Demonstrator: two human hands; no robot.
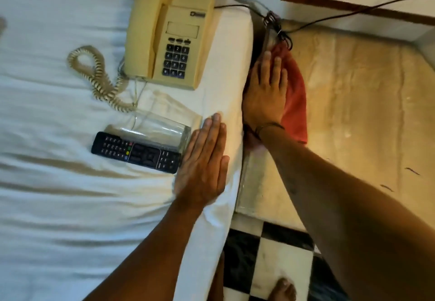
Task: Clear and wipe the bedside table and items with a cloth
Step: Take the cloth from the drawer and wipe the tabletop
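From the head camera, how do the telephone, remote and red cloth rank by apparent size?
Telephone, clearly largest.
Remote and red cloth look about alike; the right hand covers part of the cloth, so I won't rank them.

Red cloth (296, 103) seemingly flat on table (357, 117)

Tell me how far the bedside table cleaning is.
Clearing looks done: the telephone, glass and remote lie on the bed. In hand: the right hand presses the red cloth on the table top; the left hand rests flat on the bed. Left: probably most of the top and the items.
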